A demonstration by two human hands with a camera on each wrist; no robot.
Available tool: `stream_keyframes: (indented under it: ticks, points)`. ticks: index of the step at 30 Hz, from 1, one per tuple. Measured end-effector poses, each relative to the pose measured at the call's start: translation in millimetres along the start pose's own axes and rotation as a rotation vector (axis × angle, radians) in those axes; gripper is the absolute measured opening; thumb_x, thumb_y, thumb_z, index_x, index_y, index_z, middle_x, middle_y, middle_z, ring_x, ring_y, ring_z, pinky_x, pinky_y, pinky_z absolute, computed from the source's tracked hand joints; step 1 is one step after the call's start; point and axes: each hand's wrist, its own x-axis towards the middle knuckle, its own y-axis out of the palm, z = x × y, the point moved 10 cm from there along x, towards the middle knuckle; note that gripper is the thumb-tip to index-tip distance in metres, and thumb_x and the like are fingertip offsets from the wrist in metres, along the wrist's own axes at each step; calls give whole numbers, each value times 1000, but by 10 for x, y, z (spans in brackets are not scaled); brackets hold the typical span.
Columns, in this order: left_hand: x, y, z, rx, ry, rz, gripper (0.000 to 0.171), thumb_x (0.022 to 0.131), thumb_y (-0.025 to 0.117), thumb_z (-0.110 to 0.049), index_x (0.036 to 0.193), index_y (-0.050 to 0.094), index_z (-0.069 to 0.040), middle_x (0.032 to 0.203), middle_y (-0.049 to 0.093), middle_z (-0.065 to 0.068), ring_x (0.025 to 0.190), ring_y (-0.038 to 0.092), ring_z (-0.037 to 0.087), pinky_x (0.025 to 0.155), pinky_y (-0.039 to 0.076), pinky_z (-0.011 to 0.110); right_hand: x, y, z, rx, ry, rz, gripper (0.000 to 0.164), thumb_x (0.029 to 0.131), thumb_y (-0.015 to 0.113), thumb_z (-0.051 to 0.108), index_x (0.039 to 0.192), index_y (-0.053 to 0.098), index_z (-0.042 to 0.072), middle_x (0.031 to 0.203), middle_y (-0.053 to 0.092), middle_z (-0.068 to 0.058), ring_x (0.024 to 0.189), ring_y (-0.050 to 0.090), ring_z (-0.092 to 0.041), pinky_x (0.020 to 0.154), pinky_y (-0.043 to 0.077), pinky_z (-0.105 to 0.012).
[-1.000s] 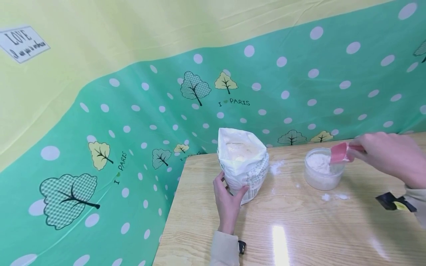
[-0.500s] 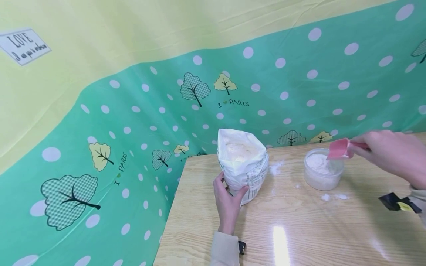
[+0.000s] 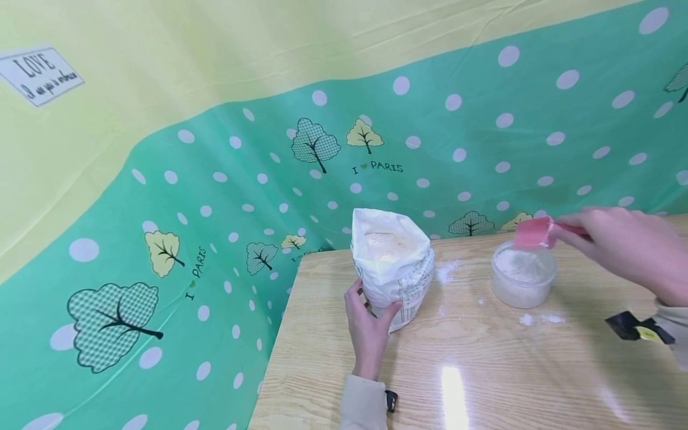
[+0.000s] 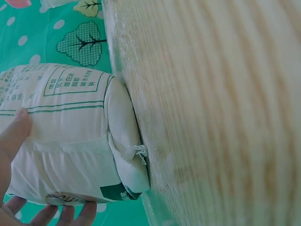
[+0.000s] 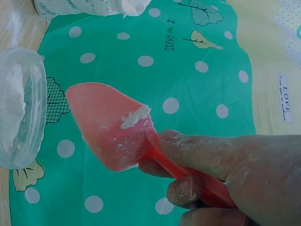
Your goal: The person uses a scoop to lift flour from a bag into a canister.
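An opened white bag of flour [image 3: 400, 272] stands upright near the table's back edge, white powder visible inside. My left hand [image 3: 368, 328] holds its lower left side, thumb in front and fingers around the side; the left wrist view shows the printed flour bag [image 4: 70, 117] between thumb and fingers. On the right, a clear round tub [image 3: 518, 294] contains loose flour. My right hand [image 3: 623, 248] grips a pink scoop [image 3: 532, 233] by its handle, just over the tub's rim. In the right wrist view, a little flour clings to the scoop [image 5: 108, 125].
Flour is spilled on the wooden table [image 3: 462, 340] between bag and tub, and in front of the tub. A green and yellow patterned curtain [image 3: 258, 167] hangs behind and to the left of the table.
My right hand has raised the scoop from the flour in the tub and tipped it leftward above the rim. The left hand and bag have stayed in place.
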Motion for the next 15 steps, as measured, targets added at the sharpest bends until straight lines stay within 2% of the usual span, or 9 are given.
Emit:
stream_keyframes:
  ticks: [3, 7, 9, 15]
  points:
    - [2, 3, -2, -3, -2, 2, 89, 71, 89, -32, 143, 39, -17, 135, 47, 1, 126, 48, 18, 100, 53, 38, 6, -14, 36, 10, -13, -16, 31, 104, 52, 32, 96, 74, 12, 59, 42, 4, 57, 39, -16, 51, 29, -28]
    - [3, 7, 3, -1, -5, 3, 89, 71, 89, -33, 143, 39, -17, 135, 47, 1, 126, 48, 18, 99, 53, 36, 16, -43, 96, 21, -26, -55, 31, 103, 52, 33, 97, 74, 11, 59, 39, 2, 56, 38, -16, 49, 27, -28]
    - [2, 6, 5, 0, -6, 1, 89, 70, 89, -33, 143, 40, -17, 135, 47, 1, 126, 48, 18, 99, 53, 37, 30, -52, 128, 25, -31, -58, 32, 103, 53, 34, 102, 76, 12, 63, 45, 2, 58, 41, -17, 50, 30, -29]
    - [4, 3, 16, 4, -9, -2, 89, 71, 89, -32, 143, 40, -17, 135, 47, 1, 125, 48, 19, 99, 54, 39, 86, -87, 243, 41, -51, -77, 27, 102, 52, 38, 96, 74, 24, 75, 57, 3, 69, 48, -19, 57, 36, -33]
